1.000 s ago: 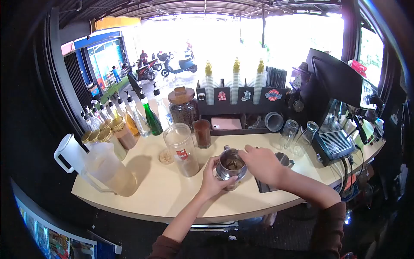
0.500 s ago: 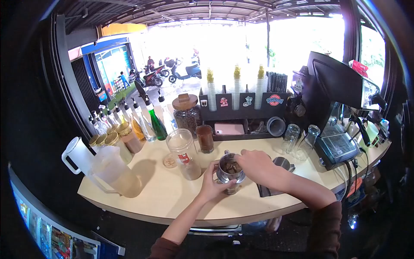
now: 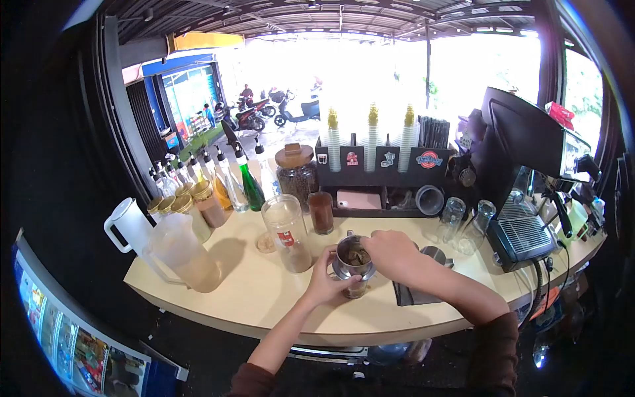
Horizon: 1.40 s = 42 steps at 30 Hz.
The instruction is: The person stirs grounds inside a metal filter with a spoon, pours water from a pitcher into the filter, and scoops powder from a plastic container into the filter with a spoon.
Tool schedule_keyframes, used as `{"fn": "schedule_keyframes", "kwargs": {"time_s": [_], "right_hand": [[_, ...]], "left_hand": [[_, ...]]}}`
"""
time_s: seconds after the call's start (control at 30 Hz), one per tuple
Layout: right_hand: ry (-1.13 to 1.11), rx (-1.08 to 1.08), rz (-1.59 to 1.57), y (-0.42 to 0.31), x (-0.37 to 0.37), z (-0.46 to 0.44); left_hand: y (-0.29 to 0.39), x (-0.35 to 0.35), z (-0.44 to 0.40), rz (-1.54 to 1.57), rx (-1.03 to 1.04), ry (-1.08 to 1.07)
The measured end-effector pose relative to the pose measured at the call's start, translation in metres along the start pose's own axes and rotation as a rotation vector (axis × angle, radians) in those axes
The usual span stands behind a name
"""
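Observation:
A metal coffee drip filter [image 3: 352, 268] with a flared base sits on a small glass [image 3: 356, 289] near the counter's front edge. Brownish-green pieces show inside its cup. My left hand [image 3: 327, 278] wraps its fingers and thumb around the filter's left side and base. At the filter's right rim, my right hand [image 3: 399, 255] is closed with fingertips over the opening; whatever it may hold is hidden. Just left of them stands a tall clear jar [image 3: 286, 231] with a red label. Behind it is a glass of brown drink [image 3: 321, 213].
Frosted pitcher [image 3: 185, 255] and white jug [image 3: 126, 225] stand left, before syrup bottles [image 3: 250, 187]. A black organizer [image 3: 390, 159] with stacked cups is at the back. Right are upturned glasses [image 3: 452, 218], a metal pitcher [image 3: 433, 253] on a dark cloth [image 3: 413, 296], and an espresso machine [image 3: 522, 231].
The head view has turned slightly left, so the counter items sit further right. Both hands stay at the filter, and the pieces inside it look slightly shifted.

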State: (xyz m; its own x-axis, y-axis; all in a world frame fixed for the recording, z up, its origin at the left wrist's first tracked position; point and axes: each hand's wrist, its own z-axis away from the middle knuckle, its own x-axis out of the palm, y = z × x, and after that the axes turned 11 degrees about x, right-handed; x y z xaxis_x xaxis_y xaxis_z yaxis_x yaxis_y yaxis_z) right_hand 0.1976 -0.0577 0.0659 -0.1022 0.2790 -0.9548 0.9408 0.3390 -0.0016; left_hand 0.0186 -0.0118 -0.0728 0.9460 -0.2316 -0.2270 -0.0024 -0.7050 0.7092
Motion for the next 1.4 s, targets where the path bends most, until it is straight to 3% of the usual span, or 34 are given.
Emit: {"fn": "schedule_keyframes", "kwargs": {"time_s": [0.07,0.17,0.23,0.27,0.33,0.4,0.47,0.5,0.57,0.6,0.67,0.77,0.87,1.0,1.07,1.13,1.2,1.4], "right_hand": [[0.014,-0.033,-0.038,0.001,-0.006,0.0],[-0.18,0.048,0.033,-0.001,-0.02,0.001],[0.038,-0.054,-0.05,0.0,-0.003,-0.004],[0.033,-0.062,-0.055,0.003,-0.002,-0.003],[-0.193,-0.004,-0.043,0.002,-0.024,-0.002],[-0.227,-0.014,0.012,0.005,-0.018,-0.006],[0.054,-0.105,-0.048,0.009,0.005,-0.011],[0.053,-0.105,-0.047,0.01,-0.003,-0.009],[-0.205,-0.094,-0.035,0.009,-0.028,-0.008],[-0.202,-0.099,-0.034,0.011,-0.023,-0.01],[0.045,-0.155,-0.009,0.016,-0.002,-0.011],[0.07,-0.184,-0.069,0.017,0.011,-0.009],[0.006,-0.128,-0.018,0.012,-0.006,-0.005],[0.082,-0.128,-0.07,0.018,0.006,-0.007],[-0.057,-0.106,-0.064,0.019,-0.008,-0.005],[0.009,-0.106,-0.078,0.021,0.006,-0.007],[0.074,-0.112,-0.093,0.02,0.01,-0.008],[-0.065,-0.043,-0.029,0.014,-0.001,-0.007]], "left_hand": [[0.0,0.001,0.001,0.01,-0.023,0.022],[0.003,-0.001,0.0,-0.009,-0.041,0.011],[0.003,-0.003,-0.001,-0.037,-0.059,0.001],[0.003,-0.004,-0.001,-0.059,-0.072,-0.017],[0.007,-0.007,-0.003,-0.063,-0.098,-0.021],[0.017,-0.008,-0.006,-0.097,-0.109,-0.071],[0.023,-0.009,-0.007,-0.091,-0.142,-0.07],[0.022,-0.01,-0.006,-0.091,-0.133,-0.082],[0.02,-0.01,-0.009,-0.095,-0.114,-0.09],[0.02,-0.01,-0.008,-0.086,-0.129,-0.084],[0.021,-0.01,-0.006,-0.081,-0.149,-0.077],[0.023,-0.01,-0.007,-0.105,-0.156,-0.081],[0.024,-0.011,-0.005,-0.097,-0.158,-0.071],[0.023,-0.016,-0.012,-0.156,-0.128,-0.126],[0.024,-0.013,-0.016,-0.18,-0.116,-0.131],[0.036,-0.005,-0.018,-0.201,-0.016,-0.015],[0.042,0.001,-0.019,-0.248,-0.051,-0.012],[0.053,0.009,-0.023,-0.316,-0.074,0.041]]}}
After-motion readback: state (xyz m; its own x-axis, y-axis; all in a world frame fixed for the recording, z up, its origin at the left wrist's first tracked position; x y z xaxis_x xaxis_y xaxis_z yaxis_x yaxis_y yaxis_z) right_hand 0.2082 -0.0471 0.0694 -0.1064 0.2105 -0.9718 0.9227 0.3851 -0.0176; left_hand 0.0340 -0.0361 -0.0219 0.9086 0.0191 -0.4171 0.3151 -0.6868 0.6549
